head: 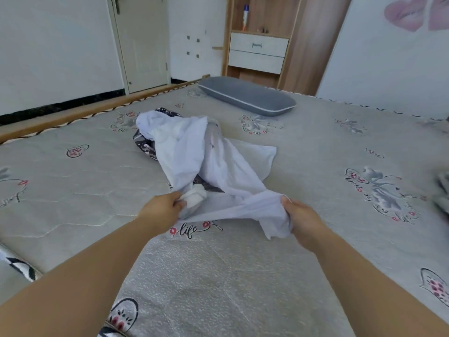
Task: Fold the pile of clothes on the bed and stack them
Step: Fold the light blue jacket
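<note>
A white garment (194,152) lies crumpled across the middle of the bed (218,276), its near edge stretched between both hands. My left hand (161,210) grips a bunched end of that edge. My right hand (302,218) grips the other end, with loose cloth hanging below the fingers. Under the white garment lies a dark patterned garment (145,147), mostly hidden, showing at the far left and between the folds.
A grey pillow (245,96) lies at the far side of the bed. Grey fabric (442,193) shows at the right edge, and patterned cloth (17,263) at the left edge. A wooden bed rail (73,115) runs along the far left; a wooden cabinet (257,47) stands behind.
</note>
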